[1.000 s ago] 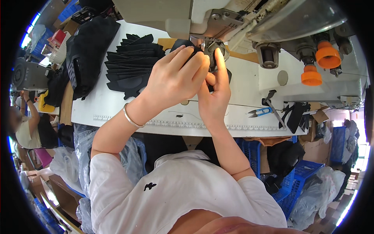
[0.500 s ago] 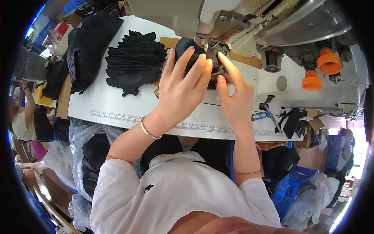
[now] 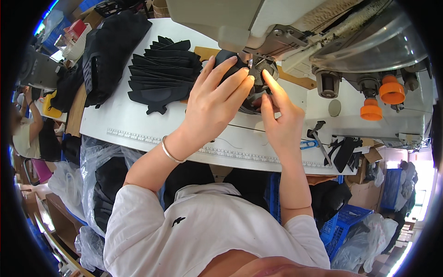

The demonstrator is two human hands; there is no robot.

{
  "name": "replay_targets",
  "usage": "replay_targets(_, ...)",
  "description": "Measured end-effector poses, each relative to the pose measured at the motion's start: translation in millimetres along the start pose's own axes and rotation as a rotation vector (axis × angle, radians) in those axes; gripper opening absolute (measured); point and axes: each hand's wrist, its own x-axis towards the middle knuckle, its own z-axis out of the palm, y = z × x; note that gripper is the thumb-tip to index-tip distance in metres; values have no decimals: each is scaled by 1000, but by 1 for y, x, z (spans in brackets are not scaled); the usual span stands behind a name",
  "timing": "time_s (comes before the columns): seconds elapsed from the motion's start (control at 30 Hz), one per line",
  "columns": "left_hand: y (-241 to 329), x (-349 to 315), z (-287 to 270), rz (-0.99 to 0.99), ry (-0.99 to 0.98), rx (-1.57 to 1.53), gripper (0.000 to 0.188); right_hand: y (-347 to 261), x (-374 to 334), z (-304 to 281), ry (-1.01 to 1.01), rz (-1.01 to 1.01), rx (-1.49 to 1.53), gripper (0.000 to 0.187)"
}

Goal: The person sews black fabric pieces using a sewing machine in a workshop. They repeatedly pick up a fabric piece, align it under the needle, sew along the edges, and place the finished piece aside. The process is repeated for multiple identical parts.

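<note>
Beneath the head of a sewing machine (image 3: 221,23) lies a black fabric piece (image 3: 225,56), with a dark textured part to the right of the needle area. Flat across it from the left rests my left hand (image 3: 214,94), fingers stretched out and slightly spread, a bangle on the wrist. My right hand (image 3: 281,115) is at the piece's right side. Its index finger reaches onto the textured part close to the presser foot (image 3: 250,62), while the other fingers curl at the lower edge and hold it. The hands partly hide the piece.
Left of the hands a fanned stack of black cut pieces (image 3: 161,76) lies on the white table (image 3: 110,120). A black bag-like item (image 3: 113,55) sits farther left. A ruler strip (image 3: 221,150) runs along the near edge. Scissors (image 3: 320,138) lie at right, below orange knobs (image 3: 392,90).
The whole view has shifted slightly. Both hands stay on the fabric piece, which seems to have turned a little under the needle, showing more of its textured part.
</note>
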Motion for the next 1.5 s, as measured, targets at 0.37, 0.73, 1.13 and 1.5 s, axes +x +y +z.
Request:
replay_targets(0.37,-14,11,-11,4,-53,-91,30,7,-1,9,76,-137,-12,50)
replay_targets(0.73,-29,13,-8,52,-35,-164,28,5,-2,8,48,-133,-79,53)
replay_targets(1.13,-37,19,-5,48,-14,-211,22,5,7,9,42,-126,-97,53)
replay_targets(1.5,-38,20,-3,-3,-17,-259,21,4,13,5,69,-163,-129,55)
